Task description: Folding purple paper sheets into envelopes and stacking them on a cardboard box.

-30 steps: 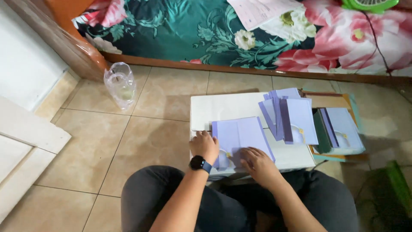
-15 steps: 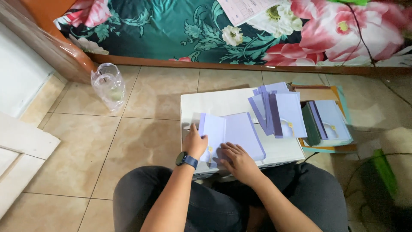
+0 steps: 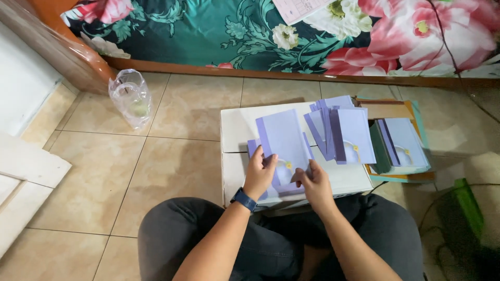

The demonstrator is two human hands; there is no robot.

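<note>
I sit on the floor with a white box (image 3: 237, 127) in front of my knees. My left hand (image 3: 259, 173), with a dark watch on the wrist, and my right hand (image 3: 311, 182) both grip a lavender card (image 3: 284, 136) by its lower edge, lifting it off the box top. More lavender cards lie under it. A fanned pile of lavender cards (image 3: 341, 130) rests on the right part of the box.
A stack of lavender cards on orange and teal folders (image 3: 401, 143) lies right of the box. A clear plastic bag (image 3: 130, 98) stands on the tiles at left. A floral mattress (image 3: 250, 31) runs along the back. White boards (image 3: 26, 166) lie at far left.
Both hands have raised the lavender card from flat on the box to tilted up. The view has shifted slightly.
</note>
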